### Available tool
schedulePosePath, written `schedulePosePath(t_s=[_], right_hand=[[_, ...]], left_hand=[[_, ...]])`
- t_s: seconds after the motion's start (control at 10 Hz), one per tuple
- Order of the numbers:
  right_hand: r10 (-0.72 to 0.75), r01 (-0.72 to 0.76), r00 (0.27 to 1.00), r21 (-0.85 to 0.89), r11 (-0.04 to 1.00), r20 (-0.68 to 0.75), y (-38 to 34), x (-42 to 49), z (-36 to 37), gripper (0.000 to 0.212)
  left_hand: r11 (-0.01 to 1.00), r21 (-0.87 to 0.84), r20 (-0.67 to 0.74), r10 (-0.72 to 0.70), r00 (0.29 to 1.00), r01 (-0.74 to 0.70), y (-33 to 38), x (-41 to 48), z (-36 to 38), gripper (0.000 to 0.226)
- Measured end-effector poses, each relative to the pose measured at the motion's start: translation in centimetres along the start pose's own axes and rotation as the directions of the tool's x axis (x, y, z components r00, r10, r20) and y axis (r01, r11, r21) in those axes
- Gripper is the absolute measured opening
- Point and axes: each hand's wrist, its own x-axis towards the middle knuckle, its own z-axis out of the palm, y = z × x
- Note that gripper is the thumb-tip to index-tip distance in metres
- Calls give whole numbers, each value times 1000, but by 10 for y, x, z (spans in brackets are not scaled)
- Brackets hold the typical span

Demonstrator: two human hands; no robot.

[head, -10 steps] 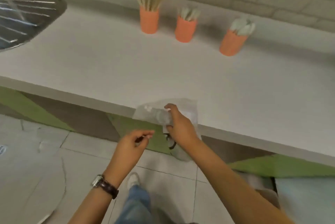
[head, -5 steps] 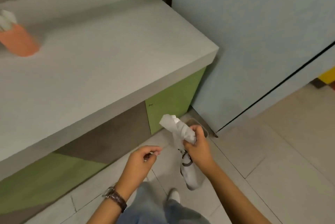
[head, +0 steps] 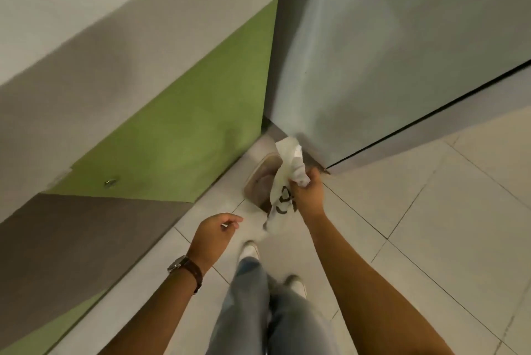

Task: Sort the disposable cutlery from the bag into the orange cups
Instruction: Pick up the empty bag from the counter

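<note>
One crumpled white plastic bag (head: 290,170), one round beige floor bin (head: 258,179), two hands up: left hand (head: 214,232), right hand (head: 309,193). One brown-strapped wristwatch (head: 186,267), two white shoes (head: 250,251) below.

The bag (head: 288,166) is thin white plastic, crumpled and twisted into a long, limp strip, with dark brown printing on its lower part. It hangs in mid-air, just below the middle of the view, gripped around its middle by the right hand (head: 309,192), whose fingers curl round it. One bunched end sticks up toward 12 o'clock from the fist. The other end droops toward 7 o'clock, slack and flattened. Whether anything is inside cannot be told.
</note>
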Motion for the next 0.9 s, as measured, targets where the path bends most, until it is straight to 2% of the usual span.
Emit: schedulePosePath(t_s=[0.1,0.2,0.3,0.4,0.5,0.6,0.7,0.8,0.9], right_hand=[[33,-39,998,-114,993,-57,55,59,30,15],[21,-50,992,-245,968,-121,109,101,57,5],[108,-44,990,-520,853,93,159,132,86,31],[307,116,900,-848,517,310,187,166,105,94],[303,216,875,-865,452,377,166,163,106,96],[177,297,896,-847,442,407,116,135,95,79],[157,437,860,-859,266,486,51,90,70,53],[168,538,814,-831,141,555,-25,28,34,39],[82,584,785,-777,236,614,-95,-46,-1,33]], left_hand=[[1000,23,-14,-12,1000,12,-24,67,13,25],[1000,17,-65,5,998,-4,-48,120,19,30],[1000,5,-115,31,993,-30,-65,154,19,39],[999,27,-153,45,987,-41,-72,177,14,41],[997,57,-153,60,986,-52,-65,173,6,42],[996,78,-114,46,992,-38,-44,145,-7,41],[995,89,-87,47,995,-40,-10,100,-26,34],[995,103,-71,18,997,-11,20,42,-54,21],[994,101,-134,55,990,-41,62,-27,-84,16]])
